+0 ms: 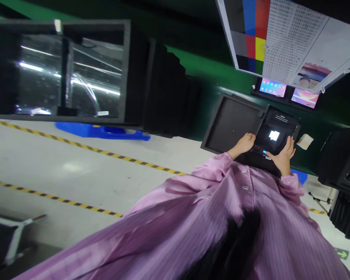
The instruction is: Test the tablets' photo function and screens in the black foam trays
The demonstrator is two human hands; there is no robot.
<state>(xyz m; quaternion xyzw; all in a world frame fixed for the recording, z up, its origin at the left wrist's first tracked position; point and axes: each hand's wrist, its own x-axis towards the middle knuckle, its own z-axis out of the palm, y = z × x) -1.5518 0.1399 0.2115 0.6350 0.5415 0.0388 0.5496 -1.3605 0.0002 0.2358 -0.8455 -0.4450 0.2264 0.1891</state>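
A dark tablet (pixel 268 134) lies tilted in front of me, its screen lit with a white graphic, small lines of text and a small blue button. My left hand (pixel 245 143) is closed at the tablet's left edge, fingers curled against it. On the other side, my right hand (pixel 283 154) grips the lower right part, with the thumb over the lower screen and the fingers along the right edge. Just left of the tablet is a shallow black tray (pixel 231 126), partly behind my left hand.
Two lit tablets (pixel 272 88) stand beneath a large printed chart (pixel 294 42). A pale pad (pixel 305 141) lies right of my right hand. Stacked black trays (pixel 166 89) are at the left, above a blue object (pixel 102 131). Yellow-black tape (pixel 105 151) marks the floor.
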